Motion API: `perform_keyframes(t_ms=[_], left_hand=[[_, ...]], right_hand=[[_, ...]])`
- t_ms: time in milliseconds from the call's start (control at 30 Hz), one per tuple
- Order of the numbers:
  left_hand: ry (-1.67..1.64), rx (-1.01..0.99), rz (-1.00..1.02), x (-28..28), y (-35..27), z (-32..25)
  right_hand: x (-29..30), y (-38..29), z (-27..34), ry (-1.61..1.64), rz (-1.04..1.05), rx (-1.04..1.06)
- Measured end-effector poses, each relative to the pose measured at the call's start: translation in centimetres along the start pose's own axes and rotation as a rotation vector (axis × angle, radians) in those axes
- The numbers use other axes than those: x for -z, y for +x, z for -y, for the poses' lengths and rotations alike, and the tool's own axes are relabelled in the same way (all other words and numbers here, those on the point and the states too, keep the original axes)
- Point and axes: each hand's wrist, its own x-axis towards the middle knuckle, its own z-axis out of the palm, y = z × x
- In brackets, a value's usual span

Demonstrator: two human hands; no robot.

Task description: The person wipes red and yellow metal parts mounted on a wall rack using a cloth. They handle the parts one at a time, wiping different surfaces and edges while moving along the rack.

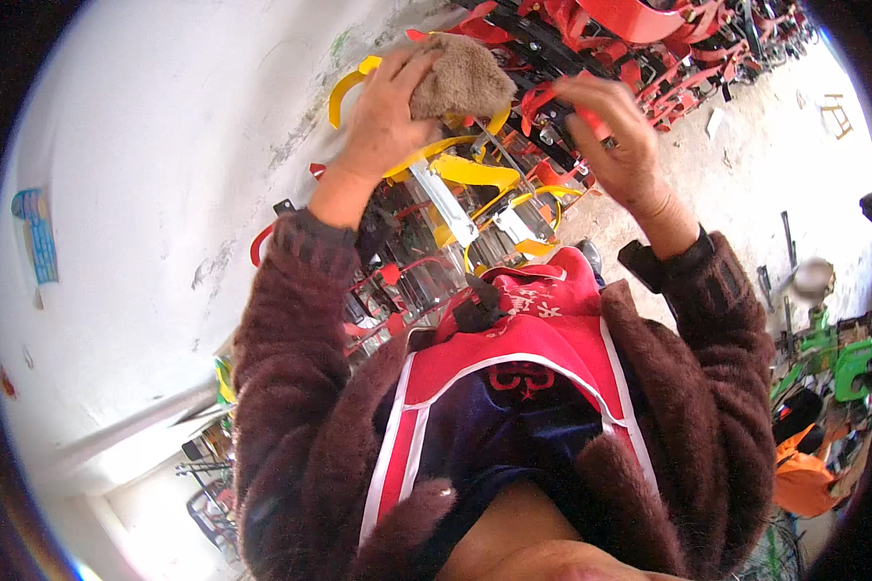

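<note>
My left hand grips a brown fluffy cloth, its fingers spread over the cloth's left side. The cloth lies against the upper part of a yellow metal frame with curved bands and silvery flat bars. My right hand is raised at the right, slightly blurred, with thumb and fingers apart and nothing visible between them. Behind its fingertips is a curved red metal part; whether they touch is unclear.
Red and black metal assemblies are packed together beyond my hands. More red-trimmed frames stand low beside the white wall on my left. Green machinery and an orange object lie at the right. A wooden stool is farther off.
</note>
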Motion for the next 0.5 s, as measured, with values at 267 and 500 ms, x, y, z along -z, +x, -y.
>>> perform_keyframes(t_ms=[267,500], left_hand=[[0.45,-0.382,0.185,-9.7,5.9,5.4],[0.541,-0.593,0.349,-15.1,6.4,6.2]], right_hand=[[-3.8,-2.5,-5.9,0.033,-0.191,-0.159],[-4.4,-2.7,-6.7,-0.007,-0.225,-0.161]])
